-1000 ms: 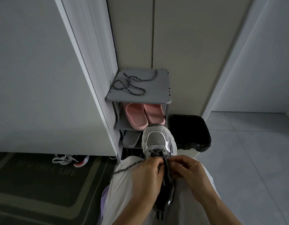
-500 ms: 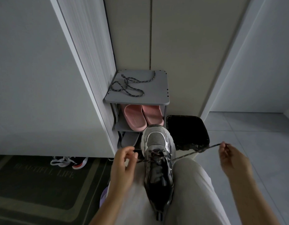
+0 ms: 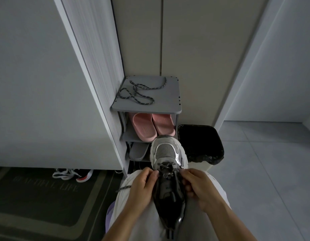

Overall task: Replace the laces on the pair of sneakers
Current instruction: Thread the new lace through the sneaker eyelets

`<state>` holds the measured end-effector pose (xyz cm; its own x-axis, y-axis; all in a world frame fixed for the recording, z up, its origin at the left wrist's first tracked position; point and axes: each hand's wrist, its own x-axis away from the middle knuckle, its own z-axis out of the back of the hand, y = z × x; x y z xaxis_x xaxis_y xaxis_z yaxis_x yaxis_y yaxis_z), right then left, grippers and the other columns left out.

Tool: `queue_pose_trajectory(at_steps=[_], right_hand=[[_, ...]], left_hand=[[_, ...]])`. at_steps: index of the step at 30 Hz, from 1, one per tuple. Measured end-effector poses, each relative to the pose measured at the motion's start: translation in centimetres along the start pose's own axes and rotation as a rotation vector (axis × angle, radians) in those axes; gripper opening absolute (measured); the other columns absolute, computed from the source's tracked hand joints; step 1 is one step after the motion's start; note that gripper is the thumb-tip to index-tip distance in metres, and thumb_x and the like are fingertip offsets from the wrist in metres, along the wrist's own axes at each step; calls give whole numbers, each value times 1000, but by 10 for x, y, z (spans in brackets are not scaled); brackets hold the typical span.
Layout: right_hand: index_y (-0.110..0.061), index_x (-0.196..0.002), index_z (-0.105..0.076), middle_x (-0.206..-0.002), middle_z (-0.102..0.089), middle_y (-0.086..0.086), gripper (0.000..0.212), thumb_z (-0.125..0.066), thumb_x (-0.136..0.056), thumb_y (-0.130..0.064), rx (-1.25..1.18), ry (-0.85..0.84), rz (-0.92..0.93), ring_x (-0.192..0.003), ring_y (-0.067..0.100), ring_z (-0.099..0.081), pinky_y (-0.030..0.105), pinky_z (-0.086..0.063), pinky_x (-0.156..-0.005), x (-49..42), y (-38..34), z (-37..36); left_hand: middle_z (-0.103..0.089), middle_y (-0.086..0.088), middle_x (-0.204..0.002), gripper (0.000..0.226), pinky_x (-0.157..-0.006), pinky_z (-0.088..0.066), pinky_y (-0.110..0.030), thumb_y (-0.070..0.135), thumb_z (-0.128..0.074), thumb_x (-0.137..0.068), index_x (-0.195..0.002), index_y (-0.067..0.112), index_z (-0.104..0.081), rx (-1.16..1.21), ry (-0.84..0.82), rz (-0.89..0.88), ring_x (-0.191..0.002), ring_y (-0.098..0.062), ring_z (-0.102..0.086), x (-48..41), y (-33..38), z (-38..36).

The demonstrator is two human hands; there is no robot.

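On the lap, the left hand (image 3: 143,186) and right hand (image 3: 200,188) each pinch the lace (image 3: 165,168) at the sneaker (image 3: 168,153), mid-lacing; next, probably, the ends cross into higher eyelets.

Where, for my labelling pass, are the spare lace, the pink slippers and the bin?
spare lace (image 3: 156,88): head view, right-hand strand.
pink slippers (image 3: 144,127): head view, left slipper's footbed.
bin (image 3: 201,145): head view, black liner.
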<state>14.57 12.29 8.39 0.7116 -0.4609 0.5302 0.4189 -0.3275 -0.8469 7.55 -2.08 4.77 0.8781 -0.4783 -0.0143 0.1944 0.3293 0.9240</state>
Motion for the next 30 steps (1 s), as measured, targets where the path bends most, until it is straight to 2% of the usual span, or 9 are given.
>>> queue_pose_trajectory(at_steps=[3, 6, 8, 12, 16, 18, 23, 27, 30], right_hand=[[-5, -72, -55, -53, -49, 2, 22, -51, -93, -11, -106, 53, 42, -44, 9, -39, 18, -32, -40, -4, 0, 7], [-8, -69, -57, -60, -54, 9, 34, -53, -92, -33, 73, 70, 14, -46, 13, -43, 23, -32, -43, -1, 0, 17], [-7, -68, -58, -57, -53, 7, 37, -54, -91, -36, 151, 26, -23, -42, 12, -42, 20, -32, -41, 3, 2, 12], [-6, -70, -52, -52, -46, 3, 24, -49, -94, -10, -76, 53, 117, -36, 5, -36, 14, -28, -35, 1, 8, -2], [-11, -67, -43, -59, -39, 6, 29, -41, -96, -6, -420, 280, 194, -33, 2, -35, 13, -27, -33, -15, -5, 42], [-11, -69, -43, -62, -39, 6, 29, -38, -97, -7, -434, 334, 204, -35, 2, -35, 13, -27, -33, -19, -11, 63], [-7, -71, -47, -61, -44, 7, 29, -39, -98, -13, -158, 286, 185, -47, 13, -36, 23, -30, -44, -22, -3, 63], [-8, -70, -53, -54, -48, 3, 35, -42, -97, -27, 148, 226, 134, -42, 10, -35, 18, -27, -37, -19, 2, 56], [-9, -63, -52, -52, -51, 3, 42, -46, -95, -35, 510, 262, 168, -47, 14, -41, 26, -32, -50, -16, 1, 51]], left_hand=[[-52, 4, -66, 20, -58, -38, -9, 21, -50, -92, -75, 12, -54, 74, -1, 47, -59, 3, -48, -1, -1, 4], [-51, 2, -65, 21, -58, -38, -10, 23, -50, -92, -76, 9, -54, 95, -8, 54, -59, 2, -47, -2, -2, 5], [-49, 3, -64, 21, -57, -38, -11, 22, -50, -92, -75, 10, -53, 106, -4, 42, -57, 2, -45, -3, -1, 3], [-48, 5, -62, 21, -57, -38, -12, 22, -50, -92, -73, 13, -52, 100, 6, 35, -56, 2, -44, -2, -2, 2], [-50, 7, -60, 22, -58, -38, -14, 20, -51, -91, -71, 13, -52, 148, 45, 57, -59, -2, -46, -3, -6, 5], [-50, 11, -56, 23, -59, -38, -13, 19, -52, -91, -69, 14, -51, 150, 36, 55, -57, 0, -46, -4, -6, 5], [-50, 12, -53, 24, -57, -36, -11, 21, -51, -91, -68, 15, -51, 172, 24, 50, -54, 0, -44, -3, -3, 8], [-51, 15, -51, 21, -53, -34, -11, 21, -55, -89, -69, 14, -56, 121, -50, 35, -49, 2, -43, -6, 7, 27], [-49, 10, -53, 13, -53, -35, -13, 22, -61, -86, -75, 15, -59, 57, -62, 23, -50, -1, -42, -8, 16, 44]])
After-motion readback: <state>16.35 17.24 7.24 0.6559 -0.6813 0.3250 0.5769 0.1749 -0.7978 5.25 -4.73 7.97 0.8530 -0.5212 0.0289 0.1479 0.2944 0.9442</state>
